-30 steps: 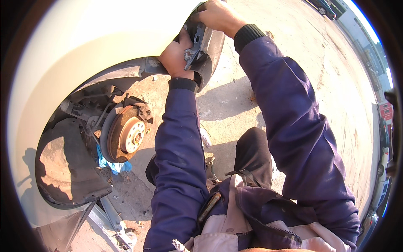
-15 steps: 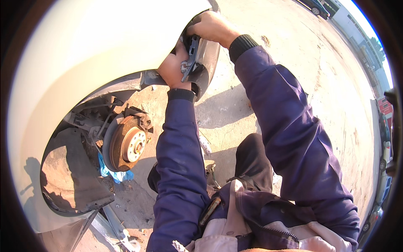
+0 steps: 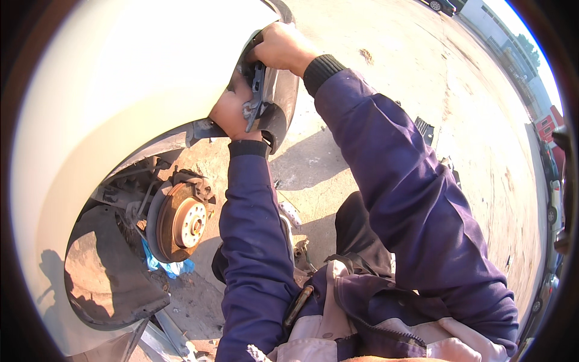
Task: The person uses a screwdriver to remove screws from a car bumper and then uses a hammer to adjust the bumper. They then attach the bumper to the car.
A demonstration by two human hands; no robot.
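Observation:
My left hand (image 3: 231, 113) reaches up behind the edge of the pale car fender (image 3: 151, 66), and its fingers are hidden there. Beside it, a dark slotted bracket (image 3: 257, 90) hangs within the gap between the fender and the dark grey bumper (image 3: 282, 90). Higher up, my right hand (image 3: 282, 48) is closed at the top of that gap. Its curled fingertips go in behind the edge, so what they grip cannot be made out.
Below the fender, a rusty brake disc (image 3: 181, 223) with its hub sits bare in the wheel arch. A loose-edged arch liner (image 3: 123, 271) lies left of it, with blue crumpled material (image 3: 169, 265) underneath. A dark ribbed piece (image 3: 424, 130) rests on the ground at right.
The view has shifted, so the hands and bumper appear further left and slightly lower. Both hands remain in the same gap. The ribbed piece beyond my right arm has come into view.

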